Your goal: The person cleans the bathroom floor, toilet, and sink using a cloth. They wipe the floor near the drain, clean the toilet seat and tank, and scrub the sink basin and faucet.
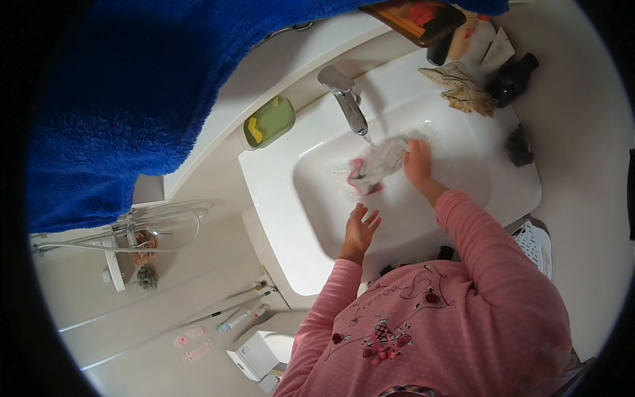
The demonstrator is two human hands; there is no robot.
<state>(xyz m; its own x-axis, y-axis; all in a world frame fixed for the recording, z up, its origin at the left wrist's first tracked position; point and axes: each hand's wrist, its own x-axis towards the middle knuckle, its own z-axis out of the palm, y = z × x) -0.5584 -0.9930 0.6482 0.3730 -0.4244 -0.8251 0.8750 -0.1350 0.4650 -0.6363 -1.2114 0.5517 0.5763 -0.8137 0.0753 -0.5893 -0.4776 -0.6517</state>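
Water runs from a chrome faucet [347, 101] onto a wet white-and-grey cloth item with pink edging [379, 164], blurred by motion, inside a white washbasin [307, 208]. My right hand [418, 161] grips the item's right end just right of the stream. Below the item's pink-edged end, my left hand [360, 228] is apart from it, fingers spread and holding nothing. Both sleeves are pink.
A green soap container [270, 121] stands left of the faucet. Crumpled beige cloth [461, 89], a dark bottle [511, 82] and a dark grey bundle [519, 145] lie along the basin's right side. A blue towel [124, 109] hangs at upper left.
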